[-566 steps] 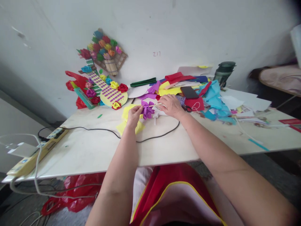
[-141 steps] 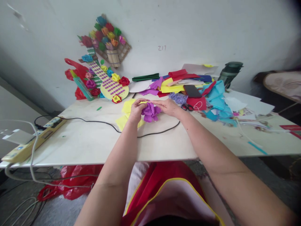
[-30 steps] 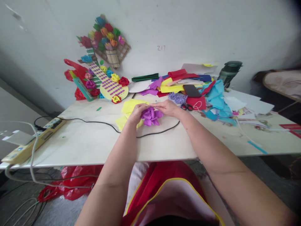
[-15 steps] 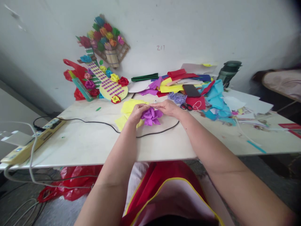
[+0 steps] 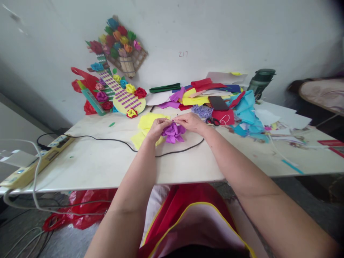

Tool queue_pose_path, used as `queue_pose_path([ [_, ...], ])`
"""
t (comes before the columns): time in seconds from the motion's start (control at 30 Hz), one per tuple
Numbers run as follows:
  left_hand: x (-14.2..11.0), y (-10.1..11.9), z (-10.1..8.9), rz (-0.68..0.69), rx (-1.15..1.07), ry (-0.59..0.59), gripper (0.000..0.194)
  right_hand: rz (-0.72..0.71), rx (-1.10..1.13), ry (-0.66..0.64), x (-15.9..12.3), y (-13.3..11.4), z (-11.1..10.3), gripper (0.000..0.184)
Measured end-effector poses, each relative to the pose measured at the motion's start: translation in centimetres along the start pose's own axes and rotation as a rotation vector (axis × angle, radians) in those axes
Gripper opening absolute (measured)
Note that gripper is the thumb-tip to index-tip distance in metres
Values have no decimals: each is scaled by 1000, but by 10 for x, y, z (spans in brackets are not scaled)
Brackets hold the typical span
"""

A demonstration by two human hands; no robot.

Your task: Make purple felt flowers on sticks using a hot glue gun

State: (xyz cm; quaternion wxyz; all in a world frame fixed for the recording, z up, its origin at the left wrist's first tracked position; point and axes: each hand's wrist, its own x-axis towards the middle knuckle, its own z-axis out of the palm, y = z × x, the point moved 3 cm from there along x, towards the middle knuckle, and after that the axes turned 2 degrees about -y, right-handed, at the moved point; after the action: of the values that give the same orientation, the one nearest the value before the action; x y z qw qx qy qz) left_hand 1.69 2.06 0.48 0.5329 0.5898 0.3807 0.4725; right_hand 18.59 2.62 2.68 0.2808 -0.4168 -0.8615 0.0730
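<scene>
A purple paper flower (image 5: 173, 132) lies on the pale table (image 5: 107, 165) between my two hands. My left hand (image 5: 156, 128) pinches its left edge, fingers closed. My right hand (image 5: 191, 122) is closed too, pinching a thin stick at the flower's top. Yellow paper sheets (image 5: 146, 123) lie under and behind my left hand. A black cable (image 5: 185, 148) curves along the table just in front of the flower.
A heap of coloured paper (image 5: 215, 96), a dark phone (image 5: 218, 103) and scissors (image 5: 213, 122) sit behind my right hand. A paper guitar with flowers (image 5: 120, 96) leans at the wall. A green bottle (image 5: 260, 82) stands far right. A power strip (image 5: 34, 163) lies at the left edge.
Over the earlier frames the purple piece has grown into a fuller flower. In the last second both hands stay pinched on it, barely shifting.
</scene>
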Motion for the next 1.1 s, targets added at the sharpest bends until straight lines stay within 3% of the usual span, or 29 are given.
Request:
queue_pose_path([
  [0.23,4,-6,-3,19,26,-33,28,-35,-119,23,1,0,-1,29],
  [0.47,3,-4,-1,-5,35,-42,31,-111,-76,112,1,2,1,22],
  [0.9,3,-6,0,-48,28,-53,24,-112,14,129,4,3,2,15],
  [1.1,3,-6,-1,9,15,-33,32,-114,55,146,4,3,3,14],
])
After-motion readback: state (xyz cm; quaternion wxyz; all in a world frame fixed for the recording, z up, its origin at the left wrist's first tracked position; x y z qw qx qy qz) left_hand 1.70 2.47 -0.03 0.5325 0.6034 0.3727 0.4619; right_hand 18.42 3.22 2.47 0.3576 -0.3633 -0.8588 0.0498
